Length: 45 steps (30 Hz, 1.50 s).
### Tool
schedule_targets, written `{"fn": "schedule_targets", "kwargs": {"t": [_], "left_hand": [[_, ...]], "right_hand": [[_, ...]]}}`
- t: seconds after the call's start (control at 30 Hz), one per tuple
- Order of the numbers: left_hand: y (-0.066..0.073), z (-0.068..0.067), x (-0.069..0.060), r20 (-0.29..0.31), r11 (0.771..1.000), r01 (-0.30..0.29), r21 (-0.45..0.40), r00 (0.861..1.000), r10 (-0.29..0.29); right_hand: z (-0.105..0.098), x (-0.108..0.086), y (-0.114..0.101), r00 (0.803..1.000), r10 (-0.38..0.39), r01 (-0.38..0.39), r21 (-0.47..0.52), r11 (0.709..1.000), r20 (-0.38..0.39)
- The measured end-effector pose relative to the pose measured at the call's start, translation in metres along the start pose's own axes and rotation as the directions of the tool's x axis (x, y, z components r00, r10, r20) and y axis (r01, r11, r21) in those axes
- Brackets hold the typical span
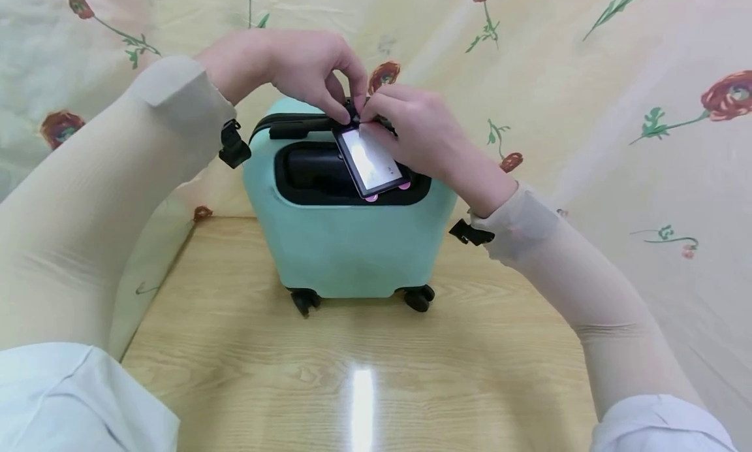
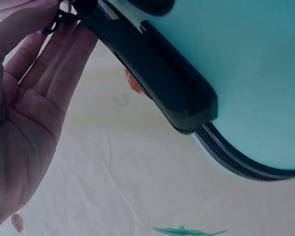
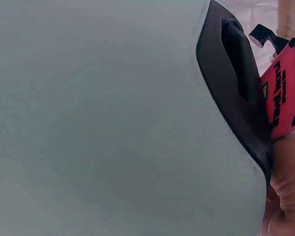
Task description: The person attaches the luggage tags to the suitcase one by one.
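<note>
A mint-green suitcase (image 1: 352,249) stands upright on its wheels. Over its black recessed panel (image 1: 305,171) hangs a luggage tag (image 1: 371,159) with a clear window; its pink lettered back (image 3: 283,93) shows in the right wrist view. At the suitcase's top, my left hand (image 1: 311,66) pinches the tag's black strap (image 2: 64,18) between thumb and fingers. Close against it, my right hand (image 1: 420,129) pinches the strap just above the tag. The fingers partly hide the strap's fastening. Beside the left hand runs the suitcase's black top handle (image 2: 157,73).
Light wooden boards (image 1: 352,347) lie under the suitcase. A flower-printed cloth (image 1: 587,99) hangs behind it and along the left side. The black zipper (image 2: 231,157) follows the suitcase's edge. Black wheels (image 1: 418,299) support it.
</note>
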<state>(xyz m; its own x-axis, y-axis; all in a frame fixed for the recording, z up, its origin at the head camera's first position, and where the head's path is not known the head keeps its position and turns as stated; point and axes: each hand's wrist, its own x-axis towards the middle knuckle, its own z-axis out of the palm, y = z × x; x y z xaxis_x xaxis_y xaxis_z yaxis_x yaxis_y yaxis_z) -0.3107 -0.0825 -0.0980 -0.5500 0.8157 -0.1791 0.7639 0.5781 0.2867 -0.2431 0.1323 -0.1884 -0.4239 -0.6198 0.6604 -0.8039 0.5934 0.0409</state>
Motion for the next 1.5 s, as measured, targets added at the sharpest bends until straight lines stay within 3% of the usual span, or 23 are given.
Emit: {"fn": "schedule_targets", "kwargs": {"t": [0.2, 0.33, 0.5, 0.7, 0.9, 1.2, 1.3, 1.5], "left_hand": [[-0.008, 0.003, -0.007, -0.001, 0.999, 0.027, -0.030, 1.000, -0.027], [-0.008, 0.006, -0.009, -0.031, 1.000, -0.012, 0.004, 0.999, 0.012], [-0.007, 0.010, -0.011, -0.094, 0.997, -0.053, 0.056, 0.994, 0.058], [-0.007, 0.011, -0.007, -0.140, 0.995, -0.088, 0.053, 0.986, 0.095], [-0.010, 0.009, -0.007, -0.165, 0.996, -0.079, -0.049, 0.984, 0.070], [-0.012, 0.013, -0.012, -0.200, 0.996, -0.074, -0.058, 0.978, 0.061], [-0.014, 0.015, -0.014, -0.209, 0.992, -0.068, -0.107, 0.977, 0.044], [-0.019, 0.015, -0.016, -0.206, 0.975, -0.042, -0.218, 0.979, -0.004]], "right_hand": [[0.002, 0.010, -0.002, 0.993, -0.102, 0.103, -0.018, 0.995, 0.056], [0.000, 0.018, -0.003, 0.979, -0.167, 0.173, -0.040, 0.984, 0.120], [-0.002, 0.023, -0.005, 0.967, -0.179, 0.197, -0.086, 0.977, 0.182], [-0.004, 0.018, -0.002, 0.971, -0.179, 0.194, -0.087, 0.977, 0.159], [-0.005, 0.015, 0.000, 0.969, -0.185, 0.204, -0.104, 0.974, 0.161], [-0.004, 0.012, 0.003, 0.989, -0.127, 0.127, 0.011, 0.992, 0.070], [-0.004, 0.012, 0.000, 0.988, -0.146, 0.148, -0.046, 0.988, 0.053], [-0.002, 0.015, -0.014, 0.985, -0.150, 0.166, -0.230, 0.959, 0.087]]}}
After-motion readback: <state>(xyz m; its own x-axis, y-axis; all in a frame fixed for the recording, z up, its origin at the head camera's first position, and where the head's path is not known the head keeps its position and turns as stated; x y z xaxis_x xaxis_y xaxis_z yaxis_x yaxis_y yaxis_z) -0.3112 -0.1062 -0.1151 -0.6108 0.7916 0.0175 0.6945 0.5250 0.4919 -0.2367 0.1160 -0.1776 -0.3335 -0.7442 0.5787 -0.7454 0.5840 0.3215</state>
